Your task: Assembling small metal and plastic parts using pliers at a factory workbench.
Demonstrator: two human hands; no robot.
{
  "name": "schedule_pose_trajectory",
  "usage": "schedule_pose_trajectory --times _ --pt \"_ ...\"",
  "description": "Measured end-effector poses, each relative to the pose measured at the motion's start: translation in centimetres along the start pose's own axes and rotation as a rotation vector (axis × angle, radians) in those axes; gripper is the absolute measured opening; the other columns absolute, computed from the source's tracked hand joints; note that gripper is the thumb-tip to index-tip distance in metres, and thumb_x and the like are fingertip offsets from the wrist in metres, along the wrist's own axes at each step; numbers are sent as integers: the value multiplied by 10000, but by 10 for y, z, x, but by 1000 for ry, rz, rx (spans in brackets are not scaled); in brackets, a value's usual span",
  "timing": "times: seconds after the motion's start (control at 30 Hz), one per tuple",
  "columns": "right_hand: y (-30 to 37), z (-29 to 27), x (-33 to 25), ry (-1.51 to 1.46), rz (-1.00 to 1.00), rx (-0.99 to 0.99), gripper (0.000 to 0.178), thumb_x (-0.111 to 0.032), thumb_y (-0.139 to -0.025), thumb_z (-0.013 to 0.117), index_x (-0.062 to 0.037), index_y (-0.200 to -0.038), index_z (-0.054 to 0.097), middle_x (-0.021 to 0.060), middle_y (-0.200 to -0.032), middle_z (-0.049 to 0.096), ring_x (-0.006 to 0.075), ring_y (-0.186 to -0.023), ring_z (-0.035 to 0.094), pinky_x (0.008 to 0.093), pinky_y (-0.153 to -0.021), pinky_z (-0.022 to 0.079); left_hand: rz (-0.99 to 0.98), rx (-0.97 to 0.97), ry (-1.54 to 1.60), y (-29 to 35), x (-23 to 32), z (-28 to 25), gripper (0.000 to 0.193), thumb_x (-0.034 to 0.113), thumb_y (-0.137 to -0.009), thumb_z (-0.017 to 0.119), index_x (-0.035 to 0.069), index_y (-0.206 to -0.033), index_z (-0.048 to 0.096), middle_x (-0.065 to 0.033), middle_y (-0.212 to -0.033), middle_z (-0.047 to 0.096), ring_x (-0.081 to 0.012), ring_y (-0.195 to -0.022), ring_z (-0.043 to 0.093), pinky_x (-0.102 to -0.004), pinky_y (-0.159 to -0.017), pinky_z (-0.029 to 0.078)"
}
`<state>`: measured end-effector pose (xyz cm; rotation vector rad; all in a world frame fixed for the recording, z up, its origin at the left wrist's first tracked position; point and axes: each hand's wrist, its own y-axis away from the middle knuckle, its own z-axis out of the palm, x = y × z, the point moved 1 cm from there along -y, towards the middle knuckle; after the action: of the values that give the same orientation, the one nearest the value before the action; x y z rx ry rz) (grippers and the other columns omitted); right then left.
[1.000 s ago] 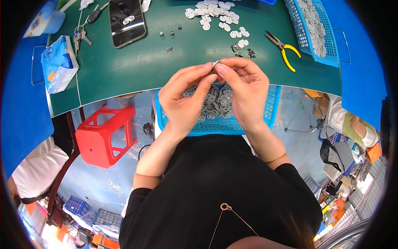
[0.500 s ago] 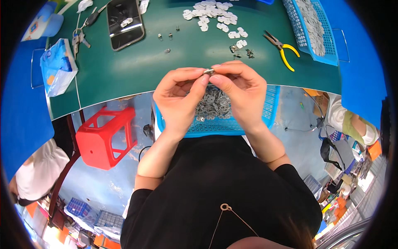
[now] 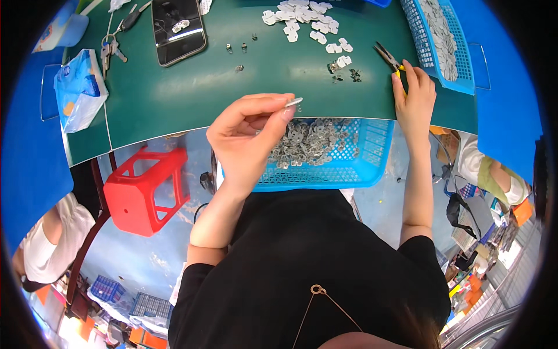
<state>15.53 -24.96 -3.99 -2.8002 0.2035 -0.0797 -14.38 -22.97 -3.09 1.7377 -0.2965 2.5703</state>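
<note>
Over the table's near edge, my left hand [image 3: 244,136] pinches a small flat whitish piece [image 3: 294,102] between thumb and fingertips; small prongs seem to stick out below it. To the right, my right hand [image 3: 416,102] is closed around the yellow handles of the pliers [image 3: 388,56], which lie on the green table with their dark jaws pointing away to the left. Below my left hand, a blue basket [image 3: 373,154] at my lap holds many small metal-looking parts [image 3: 308,142].
White flat pieces [image 3: 302,14] lie scattered at the far middle, with small metal bits [image 3: 356,75] nearer. A blue basket of pale parts [image 3: 468,64] stands far right. A phone [image 3: 179,41], keys [image 3: 106,52] and tissue pack [image 3: 81,93] lie left. A red stool [image 3: 131,198] stands on the floor.
My right hand has let go of the small piece and moved right onto the pliers' handles. The left hand still pinches the piece in nearly the same place.
</note>
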Motion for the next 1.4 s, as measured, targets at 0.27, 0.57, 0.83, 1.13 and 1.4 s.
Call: schedule_pose_trajectory --times 0.27,0.57,0.83,1.13,1.4 --pt "-9 -30 -22 -603 106 -9 229 -160 -880 581 -21 -1060 606 76 -958 585 231 -841 566 283 -765 456 -231 63 197 1 10 -1 179 -78 -787 665 -64 -962 632 -147 -908 668 -166 -811 652 -261 -745 546" --pt "-22 -115 -84 -363 -737 125 390 -125 -612 760 -76 -991 682 75 -956 566 253 -825 539 330 -694 466 30 -15 -160 5 16 3 165 -108 -751 669 -31 -895 684 -126 -922 664 -156 -833 649 -235 -704 538" --pt "-30 -123 -91 -246 -848 134 362 -137 -601 759 -87 -953 687 66 -937 566 240 -811 534 337 -647 448 148 -59 -280 5 17 1 195 -125 -719 680 -19 -881 691 -121 -894 670 -170 -814 655 -243 -704 526" --pt "-38 -123 -88 -261 -941 44 350 -133 -602 747 -67 -934 659 81 -913 566 252 -775 553 343 -623 459 184 -123 -341 2 17 -2 204 -129 -704 684 -12 -871 694 -120 -883 677 -177 -806 658 -249 -698 520" --pt "-35 -124 -89 -296 -889 82 367 -136 -587 748 -65 -935 656 81 -896 560 255 -786 552 336 -618 480 158 -126 -275 2 19 1 212 -140 -707 669 -19 -880 688 -131 -892 673 -175 -816 656 -246 -700 531"
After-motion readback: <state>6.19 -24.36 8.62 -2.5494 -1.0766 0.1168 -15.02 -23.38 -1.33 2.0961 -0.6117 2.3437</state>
